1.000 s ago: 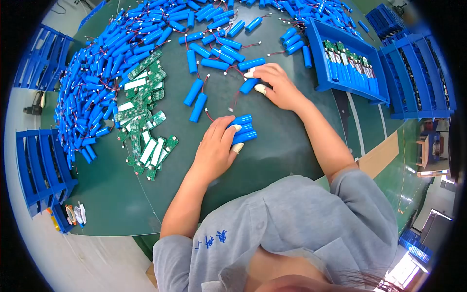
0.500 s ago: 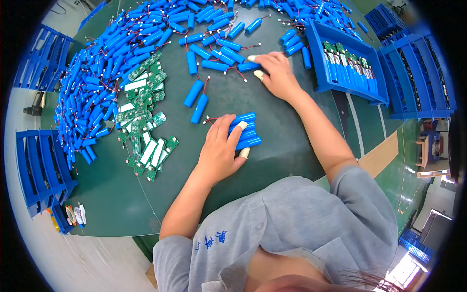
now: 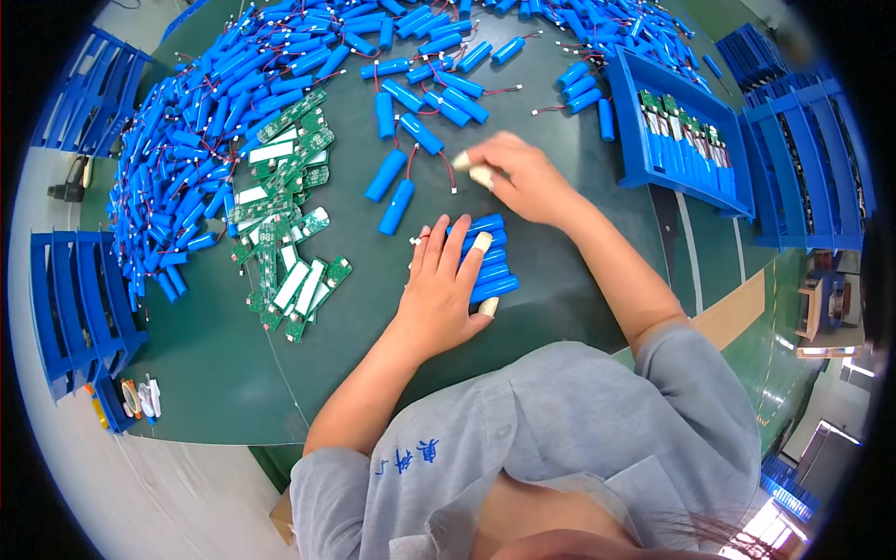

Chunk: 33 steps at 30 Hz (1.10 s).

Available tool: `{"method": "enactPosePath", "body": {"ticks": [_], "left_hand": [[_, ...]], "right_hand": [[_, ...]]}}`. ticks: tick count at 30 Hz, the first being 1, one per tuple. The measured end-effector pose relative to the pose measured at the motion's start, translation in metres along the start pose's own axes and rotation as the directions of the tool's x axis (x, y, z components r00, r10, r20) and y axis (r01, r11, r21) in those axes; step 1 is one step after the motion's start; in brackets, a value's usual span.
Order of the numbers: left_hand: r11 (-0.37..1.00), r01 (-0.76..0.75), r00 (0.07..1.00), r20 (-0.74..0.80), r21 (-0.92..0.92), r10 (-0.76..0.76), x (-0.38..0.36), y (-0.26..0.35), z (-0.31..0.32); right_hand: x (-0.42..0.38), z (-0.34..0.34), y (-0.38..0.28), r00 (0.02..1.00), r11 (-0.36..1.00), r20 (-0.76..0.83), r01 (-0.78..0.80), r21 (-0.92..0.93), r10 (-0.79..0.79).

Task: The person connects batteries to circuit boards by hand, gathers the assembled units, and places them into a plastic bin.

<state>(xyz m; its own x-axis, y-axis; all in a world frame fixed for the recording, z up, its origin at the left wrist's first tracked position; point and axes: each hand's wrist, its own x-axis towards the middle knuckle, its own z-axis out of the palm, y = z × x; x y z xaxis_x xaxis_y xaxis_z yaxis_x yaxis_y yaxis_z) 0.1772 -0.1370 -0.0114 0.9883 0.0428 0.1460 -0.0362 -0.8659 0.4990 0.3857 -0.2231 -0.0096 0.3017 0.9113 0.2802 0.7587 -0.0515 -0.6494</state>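
My left hand (image 3: 439, 285) lies closed over a row of blue cylindrical batteries (image 3: 495, 287), its capped thumb and finger bracketing them; their wired ends are under the hand. Slightly blurred, my right hand (image 3: 513, 177) hovers above the table to the upper right of that row. Its capped index finger and thumb are apart, and I see nothing between them. A loose battery (image 3: 422, 133) with a red lead and white connector lies just left of those fingertips. Two more, including a battery (image 3: 397, 207), lie left of the row.
Heaped wired batteries (image 3: 196, 131) cover the far left and back of the green table (image 3: 215, 373). Green circuit boards (image 3: 299, 289) are piled left of my left hand. At right stands a blue tray (image 3: 644, 163) holding batteries with boards, beside stacked blue racks (image 3: 803, 168).
My right hand has drawn back toward me from the loose batteries, and the battery at its fingertips is gone from there. Another loose battery has turned. The row under my left hand looks longer.
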Motion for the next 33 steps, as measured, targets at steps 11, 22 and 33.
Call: {"method": "enactPosePath", "body": {"ticks": [11,22,33], "left_hand": [[0.991,0.093,0.996,-0.003,0.093,-0.093,-0.01,0.009,0.002],[0.994,0.071,0.997,0.007,0.084,-0.072,-0.012,0.006,0.005],[0.989,0.105,0.993,0.032,0.107,-0.109,-0.004,0.003,0.004]], "right_hand": [[0.05,0.009,-0.001,0.948,0.78,0.125,0.312,-0.543,-0.292],[0.001,-0.01,-0.016,0.894,0.989,0.428,-0.15,0.008,0.132],[0.061,0.045,-0.045,0.927,0.896,0.283,0.329,-0.298,-0.246]]}}
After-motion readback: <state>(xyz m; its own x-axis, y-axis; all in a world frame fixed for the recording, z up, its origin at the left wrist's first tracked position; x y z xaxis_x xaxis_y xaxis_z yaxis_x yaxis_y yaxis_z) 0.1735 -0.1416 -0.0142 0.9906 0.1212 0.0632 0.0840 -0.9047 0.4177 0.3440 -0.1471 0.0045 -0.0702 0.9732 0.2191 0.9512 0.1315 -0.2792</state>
